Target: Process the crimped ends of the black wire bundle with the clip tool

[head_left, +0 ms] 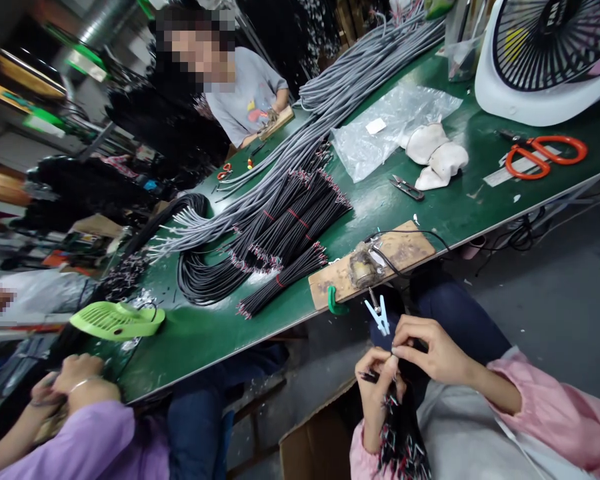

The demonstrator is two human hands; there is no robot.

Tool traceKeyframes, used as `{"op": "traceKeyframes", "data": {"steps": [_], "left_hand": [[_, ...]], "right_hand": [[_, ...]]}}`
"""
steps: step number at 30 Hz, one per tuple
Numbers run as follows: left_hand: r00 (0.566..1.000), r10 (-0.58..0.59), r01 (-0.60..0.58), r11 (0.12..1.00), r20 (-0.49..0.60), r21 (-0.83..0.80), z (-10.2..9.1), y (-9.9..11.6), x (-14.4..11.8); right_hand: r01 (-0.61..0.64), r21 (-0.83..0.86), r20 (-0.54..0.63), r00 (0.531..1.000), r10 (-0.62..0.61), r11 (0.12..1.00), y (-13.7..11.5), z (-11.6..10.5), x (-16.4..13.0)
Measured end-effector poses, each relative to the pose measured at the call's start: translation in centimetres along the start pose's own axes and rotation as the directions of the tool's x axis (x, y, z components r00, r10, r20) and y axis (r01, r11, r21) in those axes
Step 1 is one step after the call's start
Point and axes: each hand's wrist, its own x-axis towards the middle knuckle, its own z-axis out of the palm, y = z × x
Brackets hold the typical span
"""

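At the lower middle of the frame, our left hand (377, 390) grips a bundle of black wires (400, 433) resting in our lap, while our right hand (433, 350) pinches one wire end at its top. We judge we are picking out single wires; the next move calls for a steady fingertip pull toward the wooden jig (373, 260) above.

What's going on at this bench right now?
The person wearing the camera sits at the edge of a green table, with a bundle of black wires gripped in the left hand. The right hand pinches wire ends at the top of that bundle. More black wire bundles and grey cables lie across the table. A co-worker in a purple sleeve sits alongside.
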Motion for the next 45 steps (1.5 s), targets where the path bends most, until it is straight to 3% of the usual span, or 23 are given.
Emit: {"op": "traceKeyframes", "data": {"steps": [2, 4, 8, 10, 14, 19, 22, 30, 34, 37, 45], "left_hand": [[0.998, -0.058, 0.058, 0.997, 0.005, -0.052, -0.1, -0.3, 0.0], [0.997, -0.08, 0.082, 0.991, 0.023, -0.11, -0.1, -0.5, -0.1], [0.999, -0.016, 0.021, 0.995, 0.048, -0.094, -0.2, -0.4, -0.1], [0.998, 0.028, -0.026, 0.999, 0.055, -0.04, -0.3, 0.0, -0.1], [0.997, 0.054, -0.054, 0.998, 0.048, 0.01, -0.8, 0.9, -0.1], [0.998, 0.007, -0.007, 1.0, 0.062, 0.003, -1.0, 1.0, -0.2], [0.998, 0.047, -0.049, 0.997, 0.05, 0.054, -0.9, 0.9, -0.1], [0.973, 0.222, -0.23, 0.908, 0.063, 0.35, -0.1, 3.1, 0.5], [0.95, 0.302, -0.302, 0.821, 0.081, 0.485, 0.0, 4.0, 0.8], [0.935, 0.343, -0.336, 0.764, 0.094, 0.552, -0.3, 4.3, 1.2], [0.934, 0.33, -0.343, 0.726, 0.135, 0.596, 0.0, 4.6, 2.1]], "right_hand": [[0.03, -0.017, 0.019, 0.999, -0.03, 0.999, -0.1, -0.1, 0.0], [0.012, 0.08, 0.059, 0.998, -0.017, 0.997, 0.0, 0.0, -0.1], [-0.17, 0.381, 0.177, 0.978, 0.109, 0.909, 0.8, 0.2, 0.1], [-0.238, 0.43, 0.2, 0.966, 0.165, 0.871, 1.0, 0.1, 0.2], [-0.262, 0.396, 0.104, 0.965, 0.241, 0.88, 1.0, -0.3, 0.3], [-0.156, 0.281, 0.08, 0.987, 0.139, 0.947, 0.6, 0.1, 0.0], [-0.136, 0.263, 0.079, 0.99, 0.12, 0.955, 0.6, 0.3, 0.1], [-0.168, 0.458, 0.046, 0.985, 0.166, 0.873, 0.8, -0.6, 3.5], [-0.248, 0.654, 0.192, 0.968, 0.161, 0.714, 1.0, 0.6, 5.1], [-0.269, 0.738, 0.203, 0.963, 0.177, 0.619, 1.1, 1.2, 5.6], [-0.213, 0.779, 0.13, 0.975, 0.18, 0.59, 1.0, 1.4, 6.0]]}}
